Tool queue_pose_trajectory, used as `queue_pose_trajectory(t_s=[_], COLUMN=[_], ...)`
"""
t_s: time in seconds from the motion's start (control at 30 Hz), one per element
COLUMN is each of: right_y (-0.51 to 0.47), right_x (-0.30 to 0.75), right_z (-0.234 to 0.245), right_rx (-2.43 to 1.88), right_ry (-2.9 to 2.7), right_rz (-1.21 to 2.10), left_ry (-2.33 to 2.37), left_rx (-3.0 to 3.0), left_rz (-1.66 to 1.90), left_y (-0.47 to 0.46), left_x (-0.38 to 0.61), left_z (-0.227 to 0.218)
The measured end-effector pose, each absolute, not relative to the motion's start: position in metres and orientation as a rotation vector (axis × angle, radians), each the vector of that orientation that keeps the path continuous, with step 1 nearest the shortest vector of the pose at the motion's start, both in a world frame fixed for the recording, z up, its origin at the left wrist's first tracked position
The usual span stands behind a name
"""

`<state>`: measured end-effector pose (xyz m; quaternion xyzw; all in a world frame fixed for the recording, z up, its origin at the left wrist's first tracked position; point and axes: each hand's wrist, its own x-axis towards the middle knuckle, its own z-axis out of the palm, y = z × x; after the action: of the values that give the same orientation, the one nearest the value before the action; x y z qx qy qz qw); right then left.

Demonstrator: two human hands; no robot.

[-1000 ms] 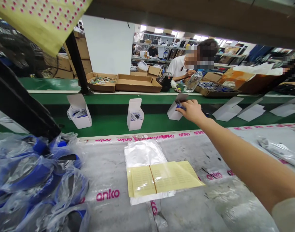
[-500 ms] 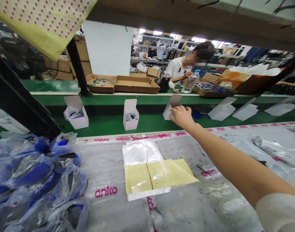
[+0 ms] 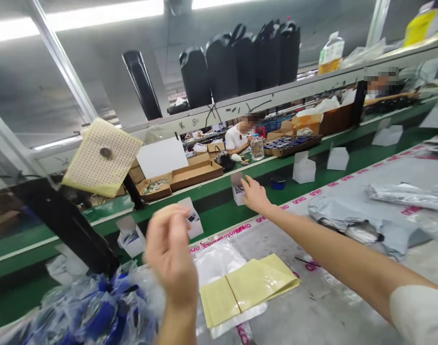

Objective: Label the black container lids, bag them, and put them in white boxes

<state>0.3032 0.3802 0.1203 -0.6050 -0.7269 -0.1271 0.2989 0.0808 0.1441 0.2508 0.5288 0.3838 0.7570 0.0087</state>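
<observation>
My right hand (image 3: pixel 255 195) reaches to the green conveyor belt (image 3: pixel 219 215), its fingers at the right side of a small open white box (image 3: pixel 236 189). That box stands upright with its lid flap raised; the fingers hide part of it. In the foreground my left hand (image 3: pixel 173 251) is raised, blurred, with fingers partly curled. It hangs in front of another open white box (image 3: pixel 194 219). Below and right of it lies a rubber-banded bundle of yellow paper (image 3: pixel 252 286) on clear plastic bags (image 3: pixel 219 256). Blue items in clear bags (image 3: pixel 100 311) are heaped at lower left.
More white boxes (image 3: pixel 304 167) stand along the belt, with a round dark-blue object (image 3: pixel 278 183) among them. A black post (image 3: pixel 71 225) rises at left. Shallow cardboard trays (image 3: pixel 197 173) and a water bottle (image 3: pixel 257 147) line the far side, where a person (image 3: pixel 236 139) sits.
My left hand has come into view, raised in front of the belt. The view has tilted up and rolled, showing the shelf above. My right hand stays at the white box.
</observation>
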Motion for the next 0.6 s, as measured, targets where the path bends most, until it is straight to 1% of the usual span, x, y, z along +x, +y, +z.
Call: queue_pose_trajectory(t_s=[0.03, 0.1, 0.17, 0.23, 0.33, 0.43, 0.6], right_y=[0.374, 0.361, 0.353, 0.351, 0.358, 0.362, 0.359], right_x=[0.305, 0.31, 0.319, 0.331, 0.347, 0.35, 0.345], right_z=[0.116, 0.103, 0.086, 0.071, 0.058, 0.054, 0.05], right_rx=[-1.599, -1.572, -1.547, -1.544, -1.548, -1.523, -1.426], right_ry=[-1.886, -1.833, -1.805, -1.763, -1.708, -1.741, -1.93], right_rz=[-0.304, -0.23, -0.143, -0.041, 0.111, 0.202, 0.229], left_ry=[1.269, 1.399, 1.554, 1.663, 1.799, 1.859, 1.788], left_rx=[1.697, 1.835, 1.918, 1.988, 2.03, 2.048, 2.055], left_rz=[2.121, 1.481, 0.928, 0.641, 0.508, 0.604, 0.702], left_y=[0.158, 0.184, 0.199, 0.198, 0.175, 0.149, 0.125], left_x=[0.086, 0.093, 0.093, 0.086, 0.066, 0.044, 0.033], left_z=[0.24, 0.208, 0.175, 0.147, 0.121, 0.099, 0.067])
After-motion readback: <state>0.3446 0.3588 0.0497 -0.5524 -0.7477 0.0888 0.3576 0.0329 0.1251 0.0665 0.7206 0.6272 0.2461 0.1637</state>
